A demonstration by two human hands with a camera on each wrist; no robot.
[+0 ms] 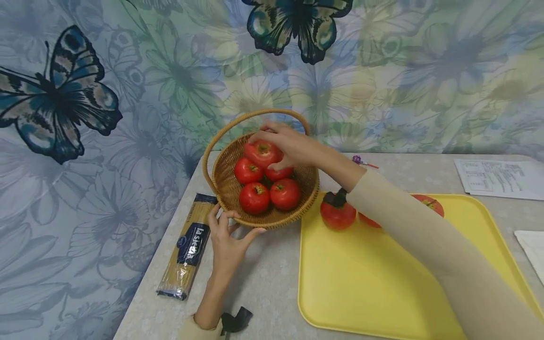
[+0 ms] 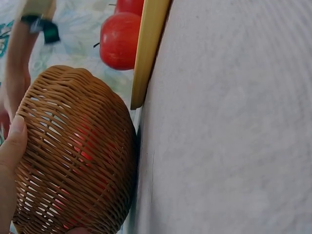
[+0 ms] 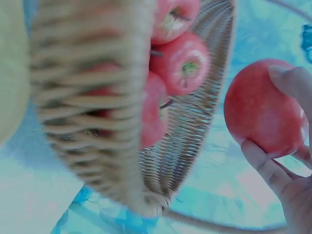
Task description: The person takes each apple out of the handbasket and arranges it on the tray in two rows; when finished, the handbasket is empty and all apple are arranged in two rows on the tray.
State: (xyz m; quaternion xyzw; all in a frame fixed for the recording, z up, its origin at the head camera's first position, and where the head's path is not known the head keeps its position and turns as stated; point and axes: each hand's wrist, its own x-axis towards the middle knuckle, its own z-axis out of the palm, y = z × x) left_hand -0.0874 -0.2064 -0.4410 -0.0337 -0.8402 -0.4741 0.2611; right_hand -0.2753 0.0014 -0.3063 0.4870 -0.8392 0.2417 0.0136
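Note:
A wicker basket [image 1: 227, 186] with a hoop handle stands on the table and holds several red tomatoes [image 1: 255, 197]. My right hand [image 1: 285, 144] reaches over the basket and grips a tomato [image 1: 262, 153] just above the others; the right wrist view shows that tomato [image 3: 263, 108] wrapped by my fingers [image 3: 265, 168]. My left hand [image 1: 227, 233] rests against the basket's near outer wall, thumb and fingers spread along it; the left wrist view shows the thumb [image 2: 12, 146] on the weave of the basket [image 2: 78, 156].
A yellow tray [image 1: 374, 278] lies right of the basket with tomatoes [image 1: 337, 215] at its far edge. A spaghetti packet [image 1: 187, 245] lies left of my left hand. Paper sheets [image 1: 497, 178] lie at the far right. A butterfly-print curtain backs the table.

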